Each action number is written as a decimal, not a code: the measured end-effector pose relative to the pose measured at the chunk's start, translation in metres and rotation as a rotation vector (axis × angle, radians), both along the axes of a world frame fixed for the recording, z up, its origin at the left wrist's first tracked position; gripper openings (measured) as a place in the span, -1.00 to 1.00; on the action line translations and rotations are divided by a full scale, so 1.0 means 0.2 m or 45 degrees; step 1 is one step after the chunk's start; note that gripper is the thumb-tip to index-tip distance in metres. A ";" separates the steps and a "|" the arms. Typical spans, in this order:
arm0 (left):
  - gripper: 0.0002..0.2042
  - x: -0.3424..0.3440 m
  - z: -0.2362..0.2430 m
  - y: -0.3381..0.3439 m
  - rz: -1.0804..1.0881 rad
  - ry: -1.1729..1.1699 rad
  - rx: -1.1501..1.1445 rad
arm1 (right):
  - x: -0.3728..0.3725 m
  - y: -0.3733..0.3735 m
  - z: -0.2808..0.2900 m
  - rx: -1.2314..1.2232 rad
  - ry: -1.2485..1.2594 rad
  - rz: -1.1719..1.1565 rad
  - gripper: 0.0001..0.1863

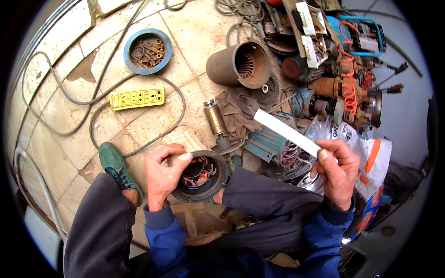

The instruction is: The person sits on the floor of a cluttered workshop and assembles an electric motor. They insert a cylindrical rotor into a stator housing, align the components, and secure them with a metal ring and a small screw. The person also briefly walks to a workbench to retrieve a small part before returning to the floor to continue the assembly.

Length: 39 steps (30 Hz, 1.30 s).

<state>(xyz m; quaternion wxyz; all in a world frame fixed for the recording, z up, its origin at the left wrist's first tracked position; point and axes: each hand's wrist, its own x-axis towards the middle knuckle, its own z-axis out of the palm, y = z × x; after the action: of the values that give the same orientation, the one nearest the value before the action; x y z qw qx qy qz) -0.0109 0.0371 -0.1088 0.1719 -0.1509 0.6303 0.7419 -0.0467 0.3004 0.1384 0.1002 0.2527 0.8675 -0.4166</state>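
Note:
My left hand (164, 173) is closed at the left rim of a round motor housing (224, 171), its thumb resting on the edge. Inside the housing are copper windings with red and blue wires (200, 173); its lower part is hidden between my legs. My right hand (337, 169) pinches one end of a flat white strip (287, 133) between thumb and fingers. The strip slants up to the left, apart from the housing. Beyond the housing a motor rotor (214, 119) stands upright on a round end cover, next to a grey-brown rag (238, 111).
A yellow power strip (137, 98) with a looping cable lies on the tiles, below a blue bowl (169, 55) of rusty bolts and nuts. A hollow metal cylinder (225, 65) lies far ahead. Motor parts, a coiled orange hose (347, 88) and a teal housing (263, 142) crowd the right.

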 end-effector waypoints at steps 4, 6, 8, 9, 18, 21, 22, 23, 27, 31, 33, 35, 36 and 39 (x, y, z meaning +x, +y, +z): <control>-0.84 0.05 0.01 0.03 0.011 -0.039 -0.081 | 0.15 0.03 0.05 0.031 0.206 0.026 -0.76; -0.78 0.06 0.03 0.03 -0.019 -0.082 -0.152 | 0.21 0.04 0.09 -0.017 0.256 -0.011 -0.75; -0.74 0.05 0.06 0.05 -0.022 0.099 -0.494 | 0.24 0.08 0.12 -0.081 0.345 -0.055 -0.75; -0.72 0.05 0.10 0.07 -0.011 0.272 -0.769 | 0.25 0.10 0.13 -0.102 0.396 -0.070 -0.75; -0.47 -0.04 0.14 1.03 0.045 0.078 -0.480 | 0.38 0.32 0.21 -0.361 0.726 -0.179 -0.77; -0.49 -0.10 -0.27 1.16 0.051 -0.392 -0.528 | 0.42 0.39 0.23 -0.379 0.736 -0.157 -0.77; -0.43 -0.11 -0.44 1.18 0.057 -0.505 -0.594 | 0.44 0.39 0.23 -0.523 0.789 -0.190 -0.78; -0.44 -0.09 -0.42 1.26 0.149 -0.538 -0.830 | 0.46 0.43 0.22 -0.461 0.824 -0.186 -0.78; -0.41 -0.14 -0.88 1.15 0.092 -0.653 -0.781 | 0.53 0.54 0.23 -0.367 0.873 -0.184 -0.77; -0.49 -0.13 -0.96 1.13 0.103 -0.781 -0.293 | 0.60 0.62 0.26 -0.349 0.817 -0.260 -0.76; -0.56 -0.13 -0.98 1.14 0.224 -0.907 -0.177 | 0.62 0.64 0.25 -0.345 0.813 -0.279 -0.77; -0.57 -0.13 -1.06 1.08 0.185 -0.961 -0.296 | 0.63 0.65 0.24 -0.369 0.821 -0.279 -0.78; -0.58 -0.14 -1.10 1.05 0.172 -0.984 -0.351 | 0.62 0.66 0.24 -0.390 0.825 -0.274 -0.78; -0.56 -0.09 -0.70 1.17 0.003 -0.936 -0.280 | 0.64 0.67 0.24 -0.411 0.843 -0.314 -0.78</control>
<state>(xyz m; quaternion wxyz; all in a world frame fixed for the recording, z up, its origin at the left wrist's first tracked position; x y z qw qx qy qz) -0.0284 0.2715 -0.2493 0.3684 -0.4252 0.6023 0.5664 0.0816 0.4349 0.1856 -0.1975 0.1881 0.7392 -0.6158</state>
